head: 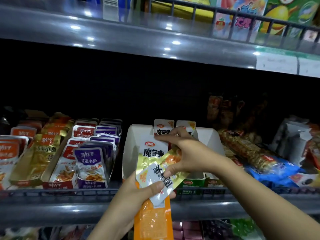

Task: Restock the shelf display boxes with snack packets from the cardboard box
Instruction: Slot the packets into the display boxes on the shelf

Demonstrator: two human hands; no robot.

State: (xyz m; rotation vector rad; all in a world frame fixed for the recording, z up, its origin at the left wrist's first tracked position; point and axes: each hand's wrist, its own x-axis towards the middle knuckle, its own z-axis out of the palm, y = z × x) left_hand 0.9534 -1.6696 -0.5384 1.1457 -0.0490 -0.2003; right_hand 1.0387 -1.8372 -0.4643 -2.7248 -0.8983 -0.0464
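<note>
**Packets held at the display box**

Packets (152, 154) stand fanned between both hands, in front of the white display box (133, 135). The left hand (138, 187) grips the bundle's lower end, thumb across a silver packet. The right hand (183, 151) pinches the top packet, fingers on its upper edge. Two more packets (163, 127) stand in the box behind the right hand.

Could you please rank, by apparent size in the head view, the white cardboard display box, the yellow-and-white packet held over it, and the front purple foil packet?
1. White cardboard display box.
2. Yellow-and-white packet, though it is nearer the camera.
3. Purple foil packet.
</note>
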